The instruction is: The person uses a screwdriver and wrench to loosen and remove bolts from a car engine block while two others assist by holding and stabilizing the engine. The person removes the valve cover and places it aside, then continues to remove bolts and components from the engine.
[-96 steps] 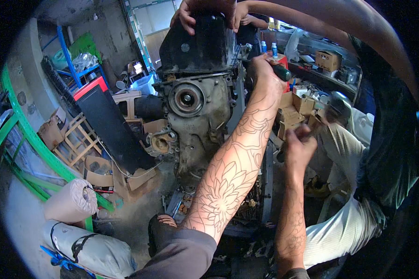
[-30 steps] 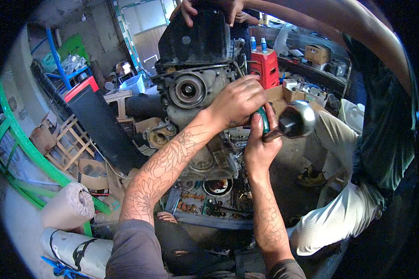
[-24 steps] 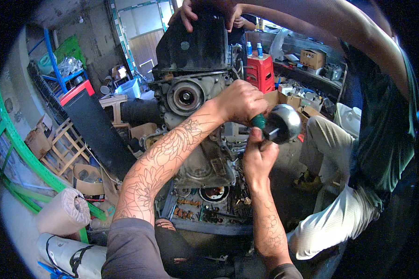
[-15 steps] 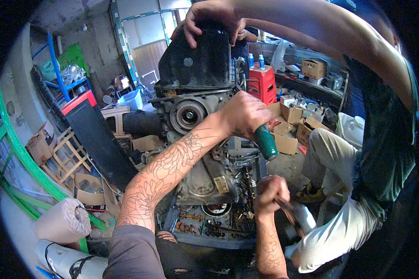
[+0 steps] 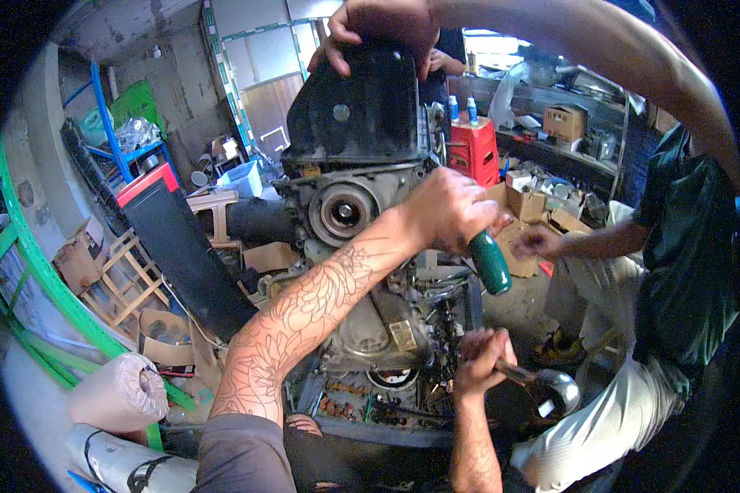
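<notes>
My left hand (image 5: 454,207) is wrapped round a green-handled tool (image 5: 490,264) with its handle end sticking out to the lower right. The tool's other end is hidden behind my hand, against the side of the engine (image 5: 308,187). Lower down, my right hand (image 5: 483,360) grips the handle of a hammer (image 5: 556,393); its shiny rounded head is tilted out to the right, below the green handle and apart from it. A black oil pan (image 5: 353,115) sits on top of the engine, above the round crankshaft pulley (image 5: 344,210). A co-worker's hand (image 5: 386,26) rests on the pan.
The co-worker's other hand (image 5: 541,243) is close on the right, with their knee (image 5: 584,440) near my hammer. Below the engine, a tray (image 5: 370,430) holds several small metal parts. A red stool (image 5: 474,154) with spray cans stands behind; a black panel (image 5: 185,255) leans at left.
The hammer head has swung out to the right and up a little. The co-worker's second hand has come into view at the right. My left hand still grips the green handle.
</notes>
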